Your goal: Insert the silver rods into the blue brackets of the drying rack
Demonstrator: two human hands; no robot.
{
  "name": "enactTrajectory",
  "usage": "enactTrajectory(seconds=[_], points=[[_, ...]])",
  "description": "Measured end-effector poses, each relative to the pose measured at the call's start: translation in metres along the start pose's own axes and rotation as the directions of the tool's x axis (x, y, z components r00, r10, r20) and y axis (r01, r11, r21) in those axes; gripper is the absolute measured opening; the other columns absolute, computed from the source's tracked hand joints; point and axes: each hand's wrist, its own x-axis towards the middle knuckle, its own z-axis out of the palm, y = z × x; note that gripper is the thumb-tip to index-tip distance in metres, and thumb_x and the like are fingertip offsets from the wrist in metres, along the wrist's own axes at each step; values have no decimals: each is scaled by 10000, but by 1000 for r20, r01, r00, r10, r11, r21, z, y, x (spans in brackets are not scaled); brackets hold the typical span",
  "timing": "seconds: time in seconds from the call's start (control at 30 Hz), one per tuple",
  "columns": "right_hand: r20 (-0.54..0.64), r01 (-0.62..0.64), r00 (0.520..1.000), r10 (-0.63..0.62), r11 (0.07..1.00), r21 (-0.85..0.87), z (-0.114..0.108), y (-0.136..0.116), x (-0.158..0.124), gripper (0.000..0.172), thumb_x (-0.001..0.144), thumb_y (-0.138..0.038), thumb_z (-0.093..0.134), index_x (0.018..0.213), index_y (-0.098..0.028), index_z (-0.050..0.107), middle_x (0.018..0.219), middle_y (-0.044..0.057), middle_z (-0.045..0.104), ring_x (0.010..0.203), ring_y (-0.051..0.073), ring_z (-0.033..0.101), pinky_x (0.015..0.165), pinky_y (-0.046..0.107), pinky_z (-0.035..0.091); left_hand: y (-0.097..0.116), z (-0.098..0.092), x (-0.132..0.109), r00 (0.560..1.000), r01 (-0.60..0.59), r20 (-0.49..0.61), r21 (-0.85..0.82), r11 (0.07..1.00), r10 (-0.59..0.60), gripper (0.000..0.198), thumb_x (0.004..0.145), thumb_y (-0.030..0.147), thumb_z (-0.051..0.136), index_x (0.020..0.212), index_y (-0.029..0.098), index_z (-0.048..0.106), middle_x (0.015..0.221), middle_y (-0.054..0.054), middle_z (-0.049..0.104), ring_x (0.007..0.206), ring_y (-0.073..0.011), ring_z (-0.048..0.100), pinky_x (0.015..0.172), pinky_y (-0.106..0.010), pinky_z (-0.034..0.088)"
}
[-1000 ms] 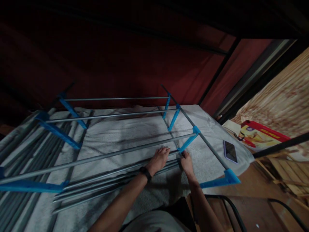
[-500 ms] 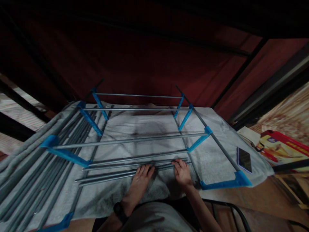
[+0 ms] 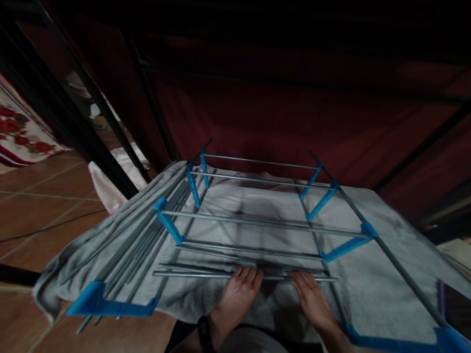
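Note:
Loose grey metal tubes (image 3: 195,274) lie crosswise at the near side of a frame of grey bars and blue plastic brackets (image 3: 351,247). My left hand (image 3: 241,291) has its fingers curled over the nearest tubes from above. To its right, my right hand (image 3: 309,296) curls over the same tubes near their right end; the undersides of both hands are hidden. Just beyond, another loose tube (image 3: 213,253) lies at a slight slant beside a crossbar (image 3: 257,250) of the frame.
A grey blanket (image 3: 382,274) covers the surface under the frame. Several more tubes (image 3: 147,250) lie in a bundle at left. A dark phone (image 3: 454,304) is at the right edge. Dark metal posts (image 3: 73,108) and a dark red cloth (image 3: 257,122) stand behind.
The view has swung left, showing more tiled floor. The tubes under my hands have shifted and now lie closer together. Both hands remain on them.

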Motion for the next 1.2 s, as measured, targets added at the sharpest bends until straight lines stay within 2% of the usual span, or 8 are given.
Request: enactTrajectory(seconds=[0.1,0.2,0.4,0.6,0.73,0.93,1.03,1.2], points=[[-69,5,998,-7,1000,-28,-15,17,7,326,956,-237,415,1180,-309,641,1115,76,687,1070,266,634,964,456,489,-10,-10,12,998,58,-23,12,998,-58,467,930,75,414,1361,208,537,1185,-95,658,1122,-237,586,1039,-405,407],[-107,36,993,-46,995,-94,-15,18,24,334,952,-231,420,1201,-289,635,1126,87,683,1080,281,626,993,493,457,-23,-20,32,996,83,-43,9,997,-82,428,936,70,411,1312,204,565,1189,-85,652,1119,-237,581,1035,-399,402],[-24,150,988,-153,984,-94,19,-21,89,359,978,-196,390,1255,-255,610,1110,86,678,1022,258,633,945,443,491,-52,-29,73,995,-6,-103,-2,1000,5,330,960,123,437,1251,165,587,1140,-99,652,1071,-241,582,1000,-392,414],[45,136,990,-130,979,-150,41,-50,152,417,957,-127,395,1304,-230,600,1234,119,652,1045,256,646,920,406,508,-94,-19,101,992,50,-112,-37,998,-54,369,943,65,417,1251,165,594,1247,-115,628,1178,-254,550,1079,-423,367],[57,151,988,-143,972,-179,52,-65,183,462,920,-63,414,1311,-213,609,1334,127,605,1213,267,565,1023,396,441,-115,-9,113,991,29,-130,-51,998,-35,394,935,72,444,1294,170,574,1309,-110,598,1245,-257,509,1138,-450,312],[102,237,969,-227,967,-98,61,-81,227,373,915,-62,447,1161,-231,671,1101,68,676,1019,209,605,930,343,473,-136,-14,121,980,155,-126,17,988,-152,348,954,105,413,1236,170,607,1139,-98,658,1051,-250,586,975,-411,433],[107,253,965,-240,958,-134,67,-77,240,342,948,-85,422,1114,-236,680,1064,53,674,1019,197,593,942,342,456,-147,-14,123,976,162,-151,25,986,-156,362,954,100,397,1225,189,620,1080,-86,675,984,-246,595,932,-393,441],[155,155,979,-132,976,-151,68,-54,246,374,968,-96,417,1225,-244,646,1148,45,678,1048,196,601,1009,340,402,-168,3,125,952,230,-213,24,973,-219,399,897,49,416,1199,180,641,1018,-115,688,965,-288,612,902,-418,449]])
